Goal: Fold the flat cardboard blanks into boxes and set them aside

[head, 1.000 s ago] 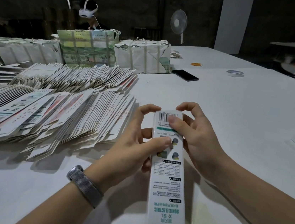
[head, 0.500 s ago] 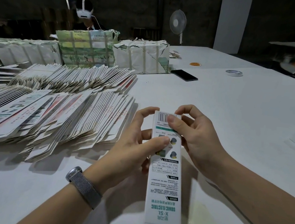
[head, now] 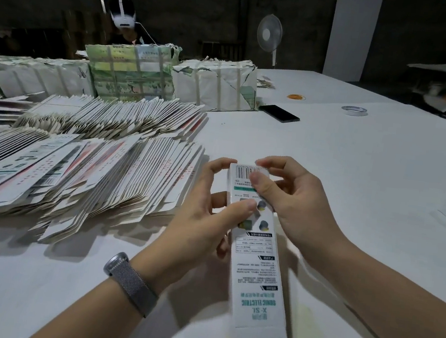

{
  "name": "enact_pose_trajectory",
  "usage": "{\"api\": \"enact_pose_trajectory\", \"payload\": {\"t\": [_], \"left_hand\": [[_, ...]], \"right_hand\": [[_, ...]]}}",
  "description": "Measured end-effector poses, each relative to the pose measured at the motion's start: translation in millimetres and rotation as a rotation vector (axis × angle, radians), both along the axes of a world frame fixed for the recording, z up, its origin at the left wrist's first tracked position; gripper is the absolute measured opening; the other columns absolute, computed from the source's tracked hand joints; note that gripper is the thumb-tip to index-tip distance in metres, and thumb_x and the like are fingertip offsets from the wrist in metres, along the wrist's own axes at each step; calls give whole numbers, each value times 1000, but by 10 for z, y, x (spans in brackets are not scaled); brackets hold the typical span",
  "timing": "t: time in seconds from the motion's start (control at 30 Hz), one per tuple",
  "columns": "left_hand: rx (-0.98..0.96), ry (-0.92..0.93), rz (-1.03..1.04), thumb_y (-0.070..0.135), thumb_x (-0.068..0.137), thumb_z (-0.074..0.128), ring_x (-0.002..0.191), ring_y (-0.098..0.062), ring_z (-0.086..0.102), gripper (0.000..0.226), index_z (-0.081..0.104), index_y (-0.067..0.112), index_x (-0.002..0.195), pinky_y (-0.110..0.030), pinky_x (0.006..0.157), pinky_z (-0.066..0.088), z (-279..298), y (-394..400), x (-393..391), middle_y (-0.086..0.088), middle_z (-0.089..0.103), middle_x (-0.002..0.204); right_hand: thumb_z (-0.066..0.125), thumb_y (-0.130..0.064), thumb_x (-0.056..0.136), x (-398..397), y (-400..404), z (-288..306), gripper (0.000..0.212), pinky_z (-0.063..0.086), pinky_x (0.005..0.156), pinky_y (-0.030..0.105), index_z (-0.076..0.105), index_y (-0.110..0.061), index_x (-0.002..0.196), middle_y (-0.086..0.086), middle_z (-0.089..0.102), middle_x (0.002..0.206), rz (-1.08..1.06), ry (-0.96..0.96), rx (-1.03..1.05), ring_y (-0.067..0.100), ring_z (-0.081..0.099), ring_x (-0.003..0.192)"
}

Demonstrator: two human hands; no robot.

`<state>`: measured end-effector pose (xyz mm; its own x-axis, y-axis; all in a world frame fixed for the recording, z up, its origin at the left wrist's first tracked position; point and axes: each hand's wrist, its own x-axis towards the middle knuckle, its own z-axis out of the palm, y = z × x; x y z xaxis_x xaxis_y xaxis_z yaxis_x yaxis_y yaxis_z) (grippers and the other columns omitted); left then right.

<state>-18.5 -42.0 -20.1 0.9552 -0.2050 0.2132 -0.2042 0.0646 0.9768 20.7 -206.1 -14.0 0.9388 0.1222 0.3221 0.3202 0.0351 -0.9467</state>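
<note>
While the head view looked down across the white table, these facts were recorded:
Box: a long white printed box was held above the table's near edge, barcode end away from the wearer.
Left hand: the left hand was curled round the box's left side, thumb pressed on the printed face.
Right hand: the right hand was pinching the far barcode end.
Blanks: fanned rows of flat blanks were spread toward the left edge.
Far side: wrapped bundles and a phone were seen.
</note>
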Motion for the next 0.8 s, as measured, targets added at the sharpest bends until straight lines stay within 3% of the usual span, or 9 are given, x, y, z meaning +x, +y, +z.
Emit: {"api": "enact_pose_trajectory", "payload": {"t": [0.1, 0.17, 0.23, 0.33, 0.43, 0.5, 0.63, 0.8], "left_hand": [[28, -53, 90, 39, 86, 77, 61, -17, 72, 50, 44, 41, 124, -23, 40, 45, 4, -30, -1, -5, 77, 87], [8, -89, 129, 43, 82, 74, 55, -11, 69, 53, 43, 34, 124, -17, 41, 46, 19, -24, 7, -3, 77, 83], [-5, -121, 158, 48, 75, 73, 58, -14, 71, 57, 44, 31, 121, -19, 44, 49, 28, -13, 31, -5, 77, 83], [-45, -156, 207, 50, 74, 72, 56, -20, 70, 54, 46, 28, 116, -27, 48, 54, 20, 16, 68, -8, 74, 73], [-48, -156, 250, 45, 84, 64, 42, -7, 57, 43, 47, 23, 116, -17, 41, 45, 15, 32, 74, 0, 61, 53], [-57, -140, 231, 40, 89, 57, 37, -2, 50, 37, 47, 20, 119, -13, 38, 38, -4, 25, 77, 5, 54, 47], [-1, -164, 237, 43, 91, 57, 43, -5, 48, 36, 50, 29, 123, -19, 42, 42, -30, 30, 93, 5, 54, 53], [-24, -190, 231, 36, 95, 59, 53, -11, 57, 39, 46, 35, 132, -25, 47, 46, -17, 30, 75, -7, 63, 66]], "right_hand": [[72, -41, 87, -9, -10, -48, 28, 60, 79, 33, 64, -43, 114, -16, 59, 119, -89, -100, -178, 10, 63, 102], [71, -41, 89, -29, 1, -63, 25, 57, 78, 32, 64, -46, 113, -17, 55, 116, -105, -182, -251, 9, 61, 101], [67, -45, 89, -57, 31, -52, 22, 57, 76, 32, 67, -45, 111, -16, 54, 109, -51, -216, -260, 12, 61, 96], [60, -56, 84, -79, 57, -33, 39, 57, 87, 37, 71, -37, 117, -18, 54, 105, 40, -155, -262, 14, 62, 100], [56, -69, 76, -77, 43, -44, 65, 53, 94, 32, 65, -35, 131, -22, 51, 111, 101, -97, -361, 7, 61, 104], [59, -70, 71, -74, 40, -38, 74, 54, 90, 28, 62, -33, 135, -22, 51, 116, 114, -50, -388, 5, 62, 102], [69, -52, 72, -75, 27, 17, 49, 53, 72, 20, 64, -42, 119, -16, 56, 120, 166, 39, -266, 8, 69, 93], [70, -51, 68, -70, -58, 153, 63, 51, 74, 11, 61, -40, 130, -25, 55, 123, 104, -56, -408, -3, 61, 101]]}}
